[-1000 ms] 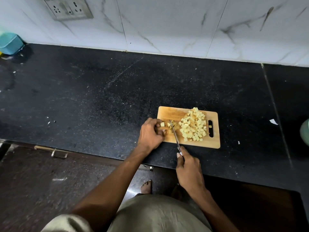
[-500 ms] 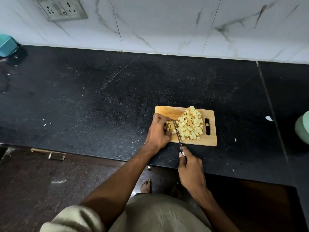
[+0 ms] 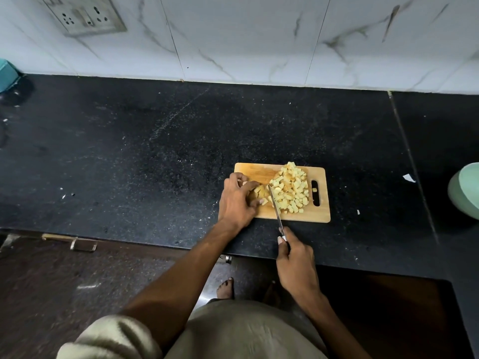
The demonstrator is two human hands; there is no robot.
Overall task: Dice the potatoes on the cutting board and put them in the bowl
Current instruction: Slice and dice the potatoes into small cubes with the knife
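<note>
A wooden cutting board (image 3: 259, 170) lies on the black stone counter (image 3: 155, 151) near its front edge, right of the middle, with its long axis running left to right along that edge and its slotted handle hole at the right end. A heap of diced potato (image 3: 291, 187) covers the right half of the board, reaching from its far edge almost to its near edge, and one cube sits in the handle slot. Just left of the heap, a small cluster of uncut potato strips (image 3: 260, 190) rests on the board under the left hand (image 3: 237, 200), whose fingers are curled over and around the pieces, thumb at the near side, holding them in place; the wrist hangs past the board's near left corner. The right hand (image 3: 296, 265) is off the board, over the counter's front edge, with its fingers wrapped round the handle of a knife (image 3: 275, 206) and the forefinger stretched along the top. The blade's long axis runs from the handle away toward the wall, tilted slightly left, with its tip between the strips and the heap; whether the edge touches the board cannot be told. At the counter's right edge a pale green bowl (image 3: 465, 193) shows in part, well apart from the board. A teal container (image 3: 6, 73) stands at the far left corner against the marble-tiled wall (image 3: 259, 35), which carries a switch plate (image 3: 85, 16).
</note>
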